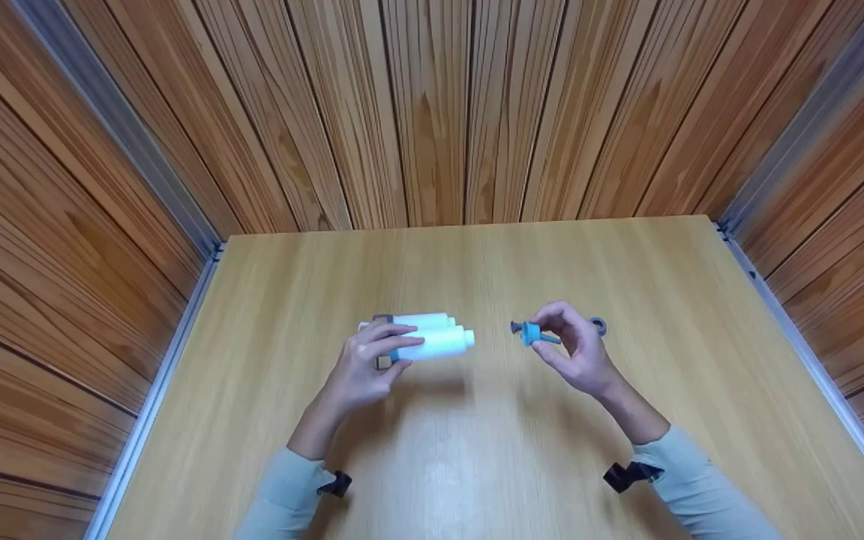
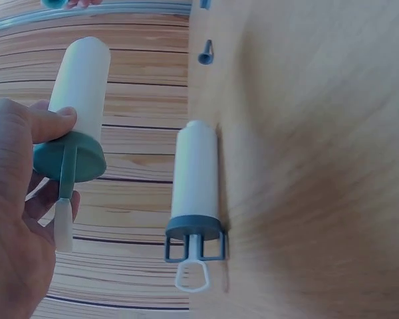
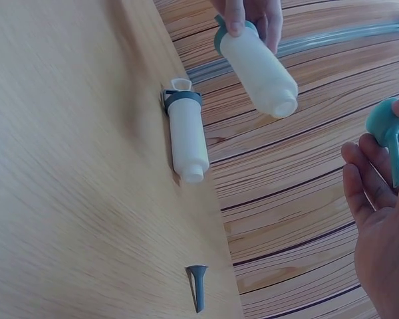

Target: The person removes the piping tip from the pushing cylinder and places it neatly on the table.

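Note:
My left hand (image 1: 363,369) grips a white syringe-like tube (image 1: 439,343) around its teal collar (image 2: 76,159), with thumb and fingers on either side. The tube is raised over the table, its narrow tip toward the right. A teal cone-shaped nozzle (image 1: 530,333) with a thin stem is pinched in my right hand (image 1: 580,354), a short gap from that tip. Behind the held tube, a second white tube (image 2: 195,173) with a grey-blue collar and a pale loop handle lies on the table. A grey-blue nozzle (image 3: 198,282) lies near the right hand.
The wooden table (image 1: 432,277) meets plank walls at the back and sides, with metal rails (image 1: 177,352) along its side edges. A small grey ring-shaped piece (image 1: 598,325) shows just beyond the right hand. Each wrist carries a dark camera mount (image 1: 633,475).

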Demonstrator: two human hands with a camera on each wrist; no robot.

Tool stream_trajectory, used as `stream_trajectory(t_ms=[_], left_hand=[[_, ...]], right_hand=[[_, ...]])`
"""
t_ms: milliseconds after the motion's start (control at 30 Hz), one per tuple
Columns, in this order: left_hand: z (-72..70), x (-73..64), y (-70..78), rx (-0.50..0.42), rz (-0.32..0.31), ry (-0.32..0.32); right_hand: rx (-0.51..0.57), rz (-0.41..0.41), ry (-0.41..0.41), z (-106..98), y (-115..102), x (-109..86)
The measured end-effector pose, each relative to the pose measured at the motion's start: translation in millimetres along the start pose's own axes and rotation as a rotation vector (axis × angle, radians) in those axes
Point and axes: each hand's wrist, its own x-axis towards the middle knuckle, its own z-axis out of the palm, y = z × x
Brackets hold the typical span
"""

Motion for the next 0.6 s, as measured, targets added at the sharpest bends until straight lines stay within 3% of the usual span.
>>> stream_trajectory(t_ms=[200, 600], left_hand=[[1.6, -6.3, -6.3, -0.02, -0.061, -0.029], [3.6, -16.0, -18.2, -0.016, -0.211, -0.165]], right_hand=[[-0.007, 0.013, -0.007, 0.2, -0.8, -0.8], [0.006, 0.004, -0.038, 0.4, 3.1, -0.8]])
